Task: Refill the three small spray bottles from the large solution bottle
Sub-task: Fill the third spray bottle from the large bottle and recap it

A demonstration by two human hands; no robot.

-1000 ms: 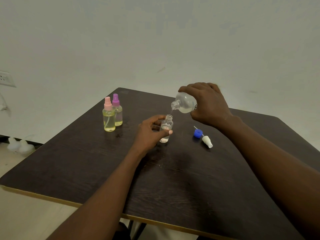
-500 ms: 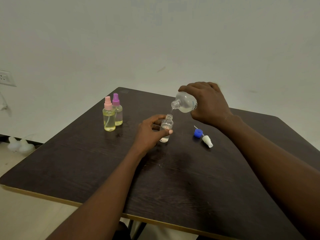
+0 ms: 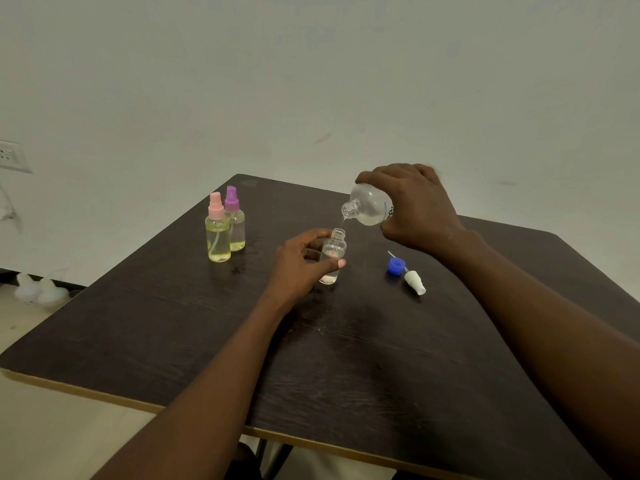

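Observation:
My left hand (image 3: 300, 263) grips a small clear spray bottle (image 3: 333, 251) that stands uncapped on the dark table (image 3: 363, 358). My right hand (image 3: 414, 206) holds the large clear solution bottle (image 3: 367, 204) tilted, its open mouth just above the small bottle's neck. A thin stream runs from one into the other. Two capped small bottles of yellow liquid stand at the back left: one with a pink cap (image 3: 217, 233), one with a purple cap (image 3: 235, 220).
A blue cap (image 3: 396, 265) and a white spray head (image 3: 415, 281) lie on the table right of the small bottle. A wall socket (image 3: 12, 155) is at the far left. White objects (image 3: 38, 291) sit on the floor left of the table.
Almost nothing has moved. Both hands hold their places while liquid keeps running from the large bottle into the small one.

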